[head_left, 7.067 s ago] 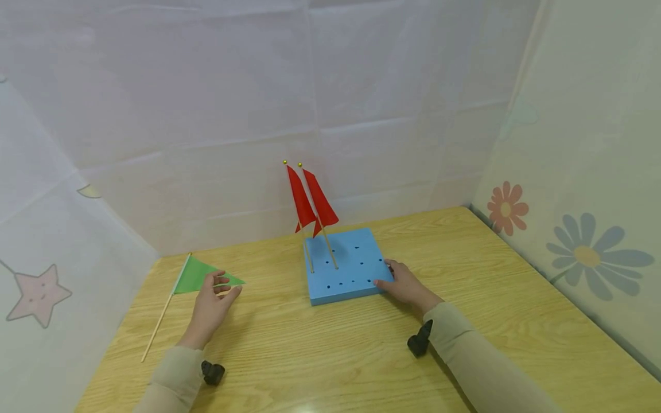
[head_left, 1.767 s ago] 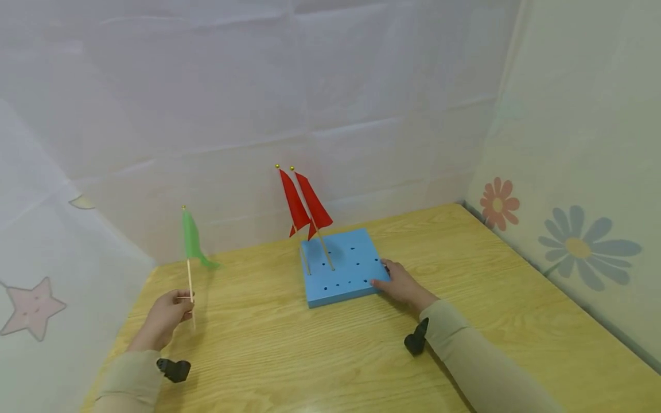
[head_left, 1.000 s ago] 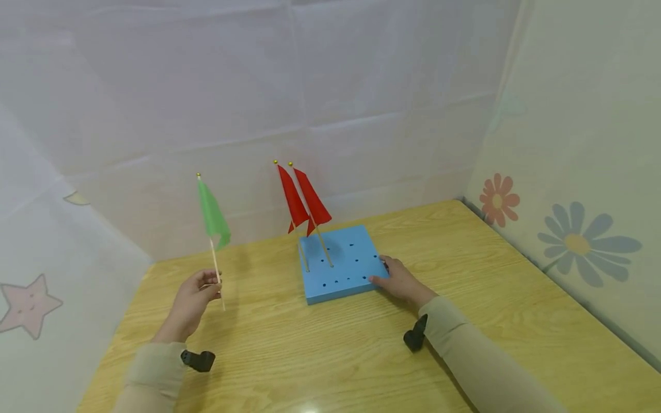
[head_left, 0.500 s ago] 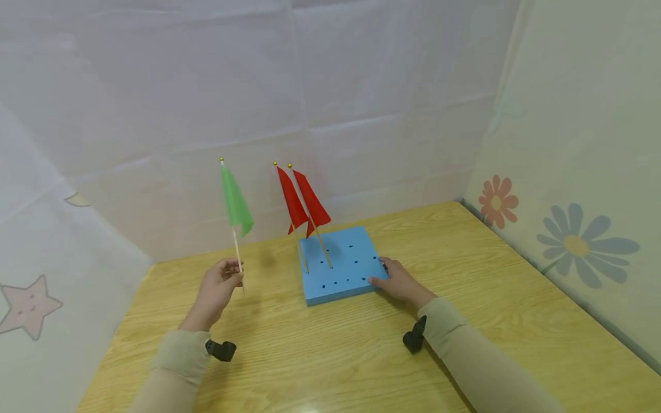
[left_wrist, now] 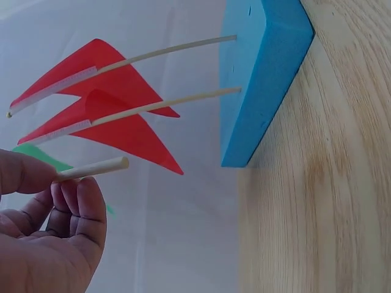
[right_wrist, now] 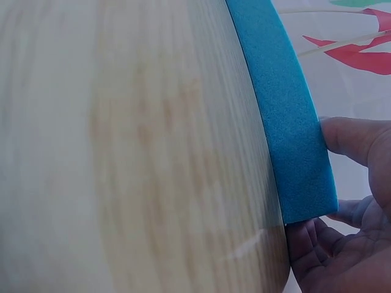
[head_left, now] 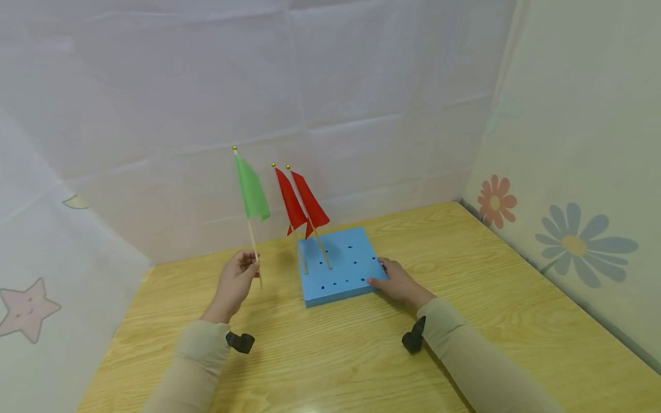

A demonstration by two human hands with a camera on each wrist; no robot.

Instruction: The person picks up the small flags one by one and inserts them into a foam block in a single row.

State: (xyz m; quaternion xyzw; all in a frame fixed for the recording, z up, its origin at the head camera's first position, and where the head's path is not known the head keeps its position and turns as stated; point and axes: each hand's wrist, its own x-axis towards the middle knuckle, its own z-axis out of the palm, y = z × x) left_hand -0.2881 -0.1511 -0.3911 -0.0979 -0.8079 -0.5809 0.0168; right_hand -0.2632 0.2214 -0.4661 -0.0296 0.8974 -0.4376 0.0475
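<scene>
My left hand (head_left: 234, 284) pinches the thin wooden stick of a green pennant flag (head_left: 252, 189) between thumb and fingers, to the left of a blue foam board (head_left: 338, 244). The flag stands nearly upright, a gold bead at its top. In the left wrist view the bare lower end of the stick (left_wrist: 101, 168) juts past the fingertips, apart from the board. Two red flags (head_left: 292, 201) rise from holes in the board's left part, leaning left. My right hand (head_left: 400, 284) grips the board's right edge, thumb on the top face and fingers against the side.
Several small dark holes dot the board's top. It lies on a wood-grain table (head_left: 289, 355) whose back edge meets a pale cloth wall (head_left: 361, 86). Another cloth wall with printed flowers (head_left: 573, 244) flanks the right side, and one with a star (head_left: 30, 310) the left.
The green flag, lying on the table at first, has been picked up, raised upright and carried right towards the board by my left hand. My right hand has stayed on the board's right edge.
</scene>
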